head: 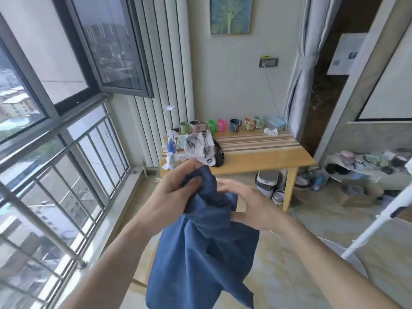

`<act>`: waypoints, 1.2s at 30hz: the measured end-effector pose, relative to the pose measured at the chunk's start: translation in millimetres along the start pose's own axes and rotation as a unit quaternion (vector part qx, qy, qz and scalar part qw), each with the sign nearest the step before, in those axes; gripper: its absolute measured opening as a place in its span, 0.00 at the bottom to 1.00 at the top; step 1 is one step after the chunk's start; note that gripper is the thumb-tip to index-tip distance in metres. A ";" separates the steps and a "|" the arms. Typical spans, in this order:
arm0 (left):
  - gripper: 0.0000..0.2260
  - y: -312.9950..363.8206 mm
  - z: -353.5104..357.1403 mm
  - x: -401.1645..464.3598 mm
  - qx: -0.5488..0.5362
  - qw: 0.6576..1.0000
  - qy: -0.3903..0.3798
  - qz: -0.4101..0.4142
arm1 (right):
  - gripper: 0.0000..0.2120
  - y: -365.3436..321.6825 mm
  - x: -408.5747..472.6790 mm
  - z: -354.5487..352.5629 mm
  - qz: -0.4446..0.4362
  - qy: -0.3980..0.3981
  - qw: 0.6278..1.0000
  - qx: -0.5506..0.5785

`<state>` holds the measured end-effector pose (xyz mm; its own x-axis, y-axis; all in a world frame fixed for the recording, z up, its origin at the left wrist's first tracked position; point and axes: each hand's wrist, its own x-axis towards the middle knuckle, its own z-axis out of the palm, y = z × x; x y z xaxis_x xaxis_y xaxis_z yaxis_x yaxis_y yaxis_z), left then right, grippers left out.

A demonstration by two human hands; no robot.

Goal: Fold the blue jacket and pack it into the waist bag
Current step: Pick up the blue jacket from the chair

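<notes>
The blue jacket point(200, 253) hangs bunched in the air in front of me, its lower part dangling loose toward the floor. My left hand point(176, 190) is shut on the jacket's top edge. My right hand point(252, 206) grips the gathered fabric just to the right, fingers partly hidden behind the cloth. The waist bag point(217, 153), black and mostly covered by a white printed cloth point(197, 148), lies on the near left part of the wooden table point(267, 155), beyond my hands.
Several coloured mugs point(223, 125) and a blue box point(275, 123) line the table's far edge; bottles stand at its left end. Bins sit under the table. A window with a railing runs along the left. A white pole point(379, 228) and cluttered shelf point(365, 166) stand right.
</notes>
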<state>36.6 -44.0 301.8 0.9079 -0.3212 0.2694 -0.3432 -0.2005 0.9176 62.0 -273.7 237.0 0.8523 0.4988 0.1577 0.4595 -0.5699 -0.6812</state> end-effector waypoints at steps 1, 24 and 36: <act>0.07 5.5 -4.9 -0.1 0.010 1.000 -0.003 0.015 | 0.17 -8.7 -2.6 -0.4 0.002 0.023 1.000 0.002; 0.09 82.9 41.9 54.2 0.050 0.993 -0.021 0.103 | 0.08 -33.8 -85.9 -65.9 0.099 0.264 0.957 -0.073; 0.42 116.0 197.6 89.0 0.491 0.842 0.027 0.221 | 0.14 16.5 -108.3 -208.6 0.001 0.380 0.924 -0.034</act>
<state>30.1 -278.8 374.5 0.6405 -0.5272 0.5584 -0.6589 -0.7508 0.0469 29.4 -473.3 357.8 0.7706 -0.0909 0.6308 0.4502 -0.6230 -0.6397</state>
